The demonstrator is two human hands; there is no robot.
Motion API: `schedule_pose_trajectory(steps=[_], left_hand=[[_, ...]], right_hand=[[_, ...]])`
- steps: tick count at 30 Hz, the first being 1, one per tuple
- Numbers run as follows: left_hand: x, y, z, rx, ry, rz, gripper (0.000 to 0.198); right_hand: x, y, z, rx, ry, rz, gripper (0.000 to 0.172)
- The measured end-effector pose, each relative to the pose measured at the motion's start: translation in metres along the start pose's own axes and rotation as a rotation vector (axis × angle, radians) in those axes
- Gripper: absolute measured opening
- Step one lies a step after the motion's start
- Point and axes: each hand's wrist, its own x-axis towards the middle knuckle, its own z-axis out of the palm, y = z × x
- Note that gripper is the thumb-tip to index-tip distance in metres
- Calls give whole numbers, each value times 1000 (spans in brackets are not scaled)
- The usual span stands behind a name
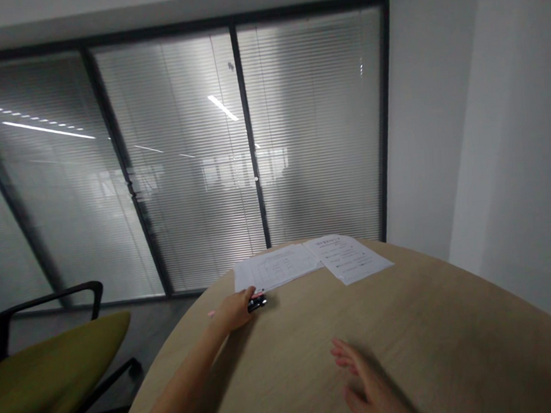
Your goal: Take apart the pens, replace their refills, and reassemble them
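Note:
My left hand reaches over the round wooden table, its fingers closed round a few slim dark and reddish items, perhaps pens. Just beyond it lie white printed sheets, and another printed sheet rests to their right, partly meeting them. A small pink object sits left of my left hand, too small to identify. Nearer to me on the right, my right hand is over the tabletop with its fingers apart and nothing in it.
On the left stands a chair with a green seat and a black armrest, close to the table's edge. Behind the table is a glass partition with blinds; a pale wall rises at the right.

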Motion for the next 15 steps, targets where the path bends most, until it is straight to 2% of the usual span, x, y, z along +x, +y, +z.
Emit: schedule_pose_trajectory(steps=[7,15], left_hand=[[0,-5,11,-30,57,24,57],[-3,0,18,-22,132,82,52]], right_hand=[[0,1,0,-22,-43,27,60],[0,-11,-4,-77,-93,57,57]])
